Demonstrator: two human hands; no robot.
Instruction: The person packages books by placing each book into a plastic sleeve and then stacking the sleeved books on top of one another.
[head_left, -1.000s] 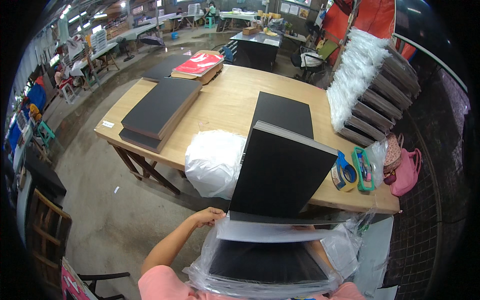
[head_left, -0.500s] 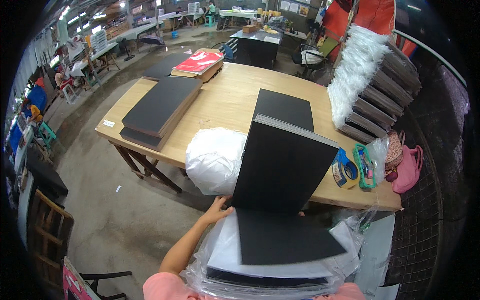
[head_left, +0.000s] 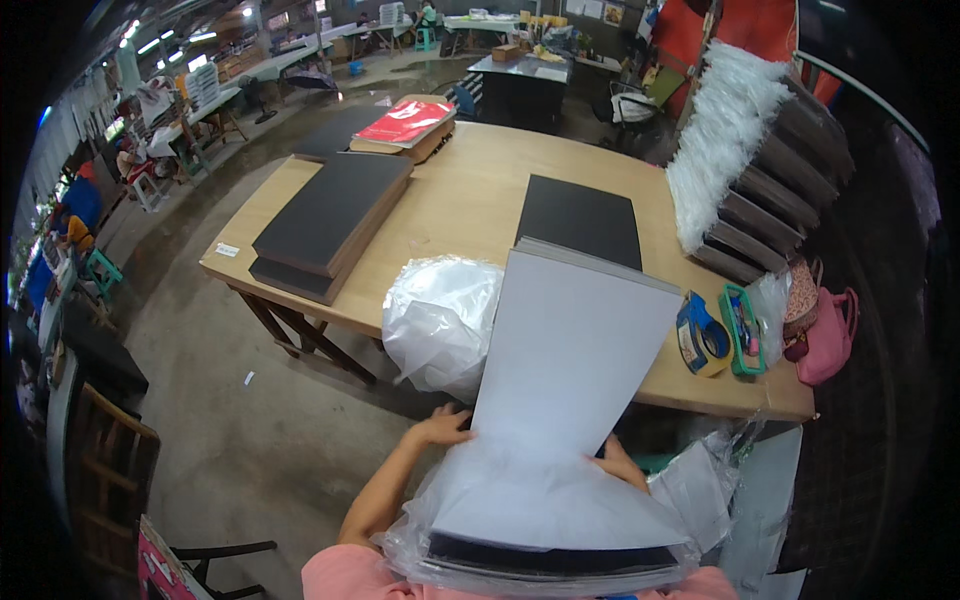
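A stack of large black and white sheets point(head_left: 575, 340) stands tilted between me and the table, a white face toward me. My left hand point(head_left: 443, 427) grips its lower left edge, the thumb on the near face. My right hand point(head_left: 622, 466) holds the lower right edge; some of its fingers are hidden behind the stack. Below, another white sheet, blurred, spreads over my lap on black sheets point(head_left: 550, 555) and crinkled clear plastic point(head_left: 410, 525). Flat on the table behind the stack lies a black sheet point(head_left: 580, 215). A bundle of white plastic point(head_left: 440, 325) bulges beside the stack's left edge.
Black boards point(head_left: 330, 215) are piled on the table's left, with a red-covered book point(head_left: 405, 125) behind. On the right sit a tape dispenser point(head_left: 703, 335), a green basket point(head_left: 742, 330) and a pink bag point(head_left: 828, 335). Plastic-wrapped stacks point(head_left: 725, 140) rise at the far right.
The black sheet that was folding down toward me is no longer on top; a white face now shows on the stack. My right hand has come into view at the right edge.
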